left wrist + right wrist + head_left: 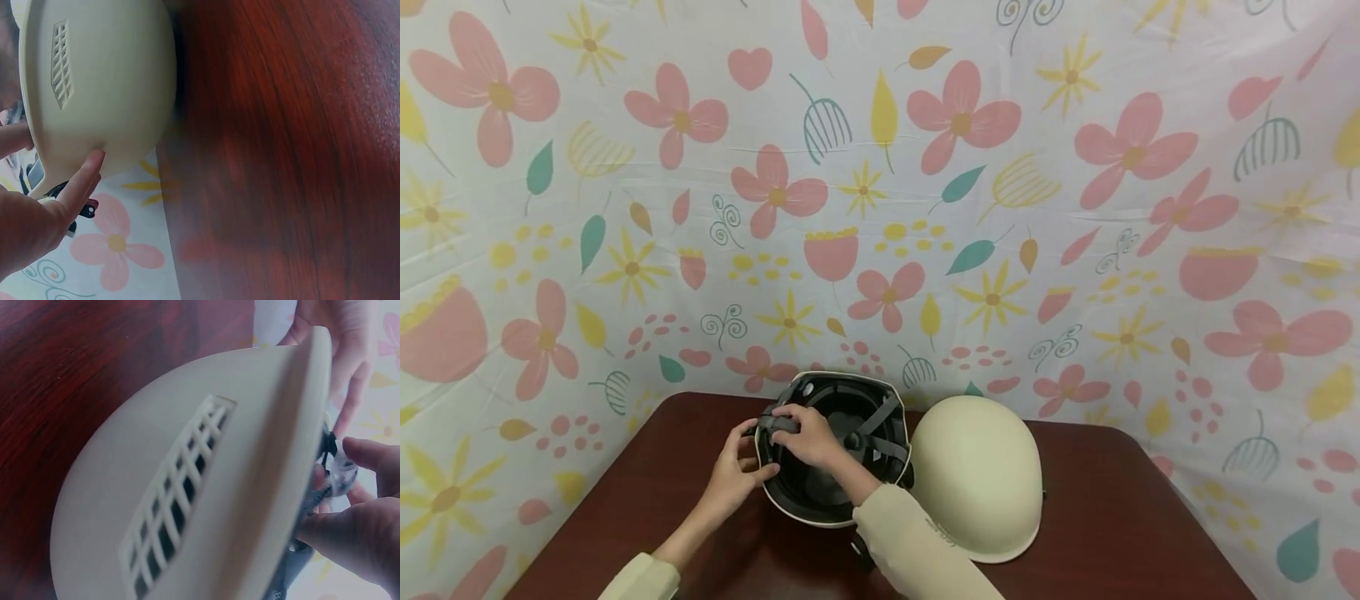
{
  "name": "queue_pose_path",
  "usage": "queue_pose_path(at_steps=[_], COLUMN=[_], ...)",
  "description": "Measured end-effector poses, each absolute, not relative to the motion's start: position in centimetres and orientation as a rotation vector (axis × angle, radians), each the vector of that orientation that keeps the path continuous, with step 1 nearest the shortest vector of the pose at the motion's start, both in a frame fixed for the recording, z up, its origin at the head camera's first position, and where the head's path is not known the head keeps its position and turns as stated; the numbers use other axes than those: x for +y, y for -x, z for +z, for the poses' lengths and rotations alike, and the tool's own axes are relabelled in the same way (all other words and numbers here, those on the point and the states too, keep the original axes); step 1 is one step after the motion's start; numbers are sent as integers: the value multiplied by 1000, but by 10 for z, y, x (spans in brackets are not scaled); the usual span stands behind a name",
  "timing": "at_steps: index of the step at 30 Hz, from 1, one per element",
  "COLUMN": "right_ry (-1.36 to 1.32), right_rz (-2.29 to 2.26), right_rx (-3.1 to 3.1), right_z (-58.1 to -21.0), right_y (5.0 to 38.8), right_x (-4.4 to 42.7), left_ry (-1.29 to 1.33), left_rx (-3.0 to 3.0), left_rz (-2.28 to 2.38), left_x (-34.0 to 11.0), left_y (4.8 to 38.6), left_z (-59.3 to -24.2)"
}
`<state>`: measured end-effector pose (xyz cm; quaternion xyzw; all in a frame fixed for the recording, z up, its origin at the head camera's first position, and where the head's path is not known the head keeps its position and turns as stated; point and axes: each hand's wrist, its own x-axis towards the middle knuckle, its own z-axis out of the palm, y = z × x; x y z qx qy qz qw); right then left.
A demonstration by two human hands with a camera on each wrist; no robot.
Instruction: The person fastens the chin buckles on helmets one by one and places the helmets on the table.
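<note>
A cream helmet (811, 517) lies upturned on the table, its black lining and grey straps (886, 447) showing. My left hand (733, 477) holds its left rim, with the thumb at the inner side and fingers against the outer shell (112, 106). Over that same rim, my right hand (811, 437) pinches a dark strap (777, 423). In the right wrist view, something clear and shiny, perhaps plastic wrap (342, 470), shows between the fingertips. The fingers partly hide the strap's end. A vent grille (178, 500) marks the shell's side.
Close on the right, a second cream helmet (977, 475) sits dome up beside the first. Both stand on a dark red wooden table (1120, 517). A flower-printed cloth (880, 200) hangs behind the table and along its sides.
</note>
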<state>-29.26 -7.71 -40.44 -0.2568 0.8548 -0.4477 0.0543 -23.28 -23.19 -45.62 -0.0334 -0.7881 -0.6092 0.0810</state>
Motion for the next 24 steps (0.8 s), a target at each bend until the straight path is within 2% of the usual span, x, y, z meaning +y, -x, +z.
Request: queue_pose_path(at_steps=[24], right_ry=[667], right_rz=[-1758], right_rx=[2445], right_z=[-385], right_y=[294], right_x=[-70], left_ry=[39], left_rx=[-2369], left_rz=[-1821], left_x=[-237], left_y=[235], left_z=[-460])
